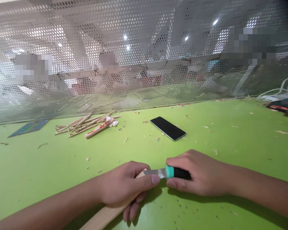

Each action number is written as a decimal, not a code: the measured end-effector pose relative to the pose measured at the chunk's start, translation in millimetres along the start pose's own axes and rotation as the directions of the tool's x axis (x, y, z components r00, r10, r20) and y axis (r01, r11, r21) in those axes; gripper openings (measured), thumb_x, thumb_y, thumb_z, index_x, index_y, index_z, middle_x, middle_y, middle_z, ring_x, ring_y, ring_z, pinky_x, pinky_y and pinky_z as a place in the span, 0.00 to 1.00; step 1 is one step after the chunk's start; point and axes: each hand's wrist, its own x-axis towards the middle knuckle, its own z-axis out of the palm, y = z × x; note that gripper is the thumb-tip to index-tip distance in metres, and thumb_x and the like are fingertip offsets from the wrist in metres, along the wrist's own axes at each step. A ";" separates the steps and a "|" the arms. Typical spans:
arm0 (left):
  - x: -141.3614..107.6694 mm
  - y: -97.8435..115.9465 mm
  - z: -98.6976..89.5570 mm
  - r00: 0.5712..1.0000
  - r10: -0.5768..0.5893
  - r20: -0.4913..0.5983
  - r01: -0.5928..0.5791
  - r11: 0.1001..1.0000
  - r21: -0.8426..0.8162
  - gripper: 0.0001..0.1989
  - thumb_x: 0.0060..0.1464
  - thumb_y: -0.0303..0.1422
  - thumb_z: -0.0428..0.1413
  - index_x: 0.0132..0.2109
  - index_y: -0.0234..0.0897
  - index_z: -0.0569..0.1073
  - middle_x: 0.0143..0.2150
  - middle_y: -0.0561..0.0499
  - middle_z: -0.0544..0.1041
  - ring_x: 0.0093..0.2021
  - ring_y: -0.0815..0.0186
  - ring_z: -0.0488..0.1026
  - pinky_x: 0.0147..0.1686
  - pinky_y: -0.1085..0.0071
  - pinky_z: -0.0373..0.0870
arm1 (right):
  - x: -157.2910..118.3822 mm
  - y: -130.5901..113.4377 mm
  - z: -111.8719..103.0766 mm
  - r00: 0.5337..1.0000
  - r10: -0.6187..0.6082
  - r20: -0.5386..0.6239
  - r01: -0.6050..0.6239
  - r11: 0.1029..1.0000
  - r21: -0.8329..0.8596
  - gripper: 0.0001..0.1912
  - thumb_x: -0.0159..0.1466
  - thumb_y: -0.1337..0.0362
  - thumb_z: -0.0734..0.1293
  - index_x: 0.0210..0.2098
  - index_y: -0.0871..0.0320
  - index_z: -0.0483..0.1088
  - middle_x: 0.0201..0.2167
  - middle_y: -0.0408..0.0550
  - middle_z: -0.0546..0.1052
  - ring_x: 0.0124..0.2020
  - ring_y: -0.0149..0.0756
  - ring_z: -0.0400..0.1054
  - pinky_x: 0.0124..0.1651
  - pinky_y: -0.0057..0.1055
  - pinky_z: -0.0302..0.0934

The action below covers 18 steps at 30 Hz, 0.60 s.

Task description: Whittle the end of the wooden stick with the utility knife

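My left hand (pixel 129 183) is closed round a pale wooden stick (pixel 105 217), which slants from the bottom edge up to the right. My right hand (pixel 201 174) grips the black and teal handle of a carving knife (pixel 170 172). The knife's flat metal blade points left and lies against the upper end of the stick. My left thumb rests along the lower edge of the blade. The blade's tip and part of the stick's end are partly hidden by the left fingers.
A black phone (pixel 168 128) lies beyond my hands. To its left are a pile of thin wooden sticks (pixel 86 124) and a dark flat sheet (pixel 28 127). Wood shavings dot the green table (pixel 242 137). A perforated metal screen (pixel 134 80) stands behind; white cables (pixel 282 91) lie far right.
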 end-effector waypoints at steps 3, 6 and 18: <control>-0.3 0.0 -0.3 1.000 0.002 0.004 -0.002 1.000 -0.007 0.24 0.63 0.55 0.55 0.32 0.41 0.63 0.15 0.59 0.66 0.13 0.71 0.65 0.14 0.80 0.60 | 0.5 -0.3 -0.4 1.000 -0.004 -0.012 0.004 1.000 -0.008 0.28 0.70 0.38 0.62 0.29 0.55 0.65 0.21 0.39 0.69 0.20 0.30 0.58 0.25 0.28 0.44; -0.5 -0.2 0.0 1.000 0.011 -0.003 -0.011 1.000 -0.006 0.24 0.64 0.55 0.55 0.32 0.41 0.63 0.15 0.59 0.67 0.13 0.71 0.65 0.13 0.80 0.60 | 0.2 0.3 0.0 1.000 -0.005 -0.013 0.005 1.000 -0.015 0.27 0.70 0.38 0.62 0.29 0.55 0.65 0.21 0.40 0.69 0.20 0.30 0.58 0.25 0.28 0.43; 0.3 -1.9 1.2 1.000 0.014 -0.012 -0.014 1.000 -0.017 0.24 0.65 0.55 0.54 0.32 0.41 0.63 0.16 0.58 0.69 0.12 0.71 0.66 0.12 0.80 0.62 | -0.5 -0.7 0.6 1.000 0.001 -0.011 -0.002 1.000 -0.028 0.27 0.70 0.39 0.62 0.29 0.55 0.65 0.21 0.40 0.70 0.21 0.30 0.59 0.26 0.29 0.44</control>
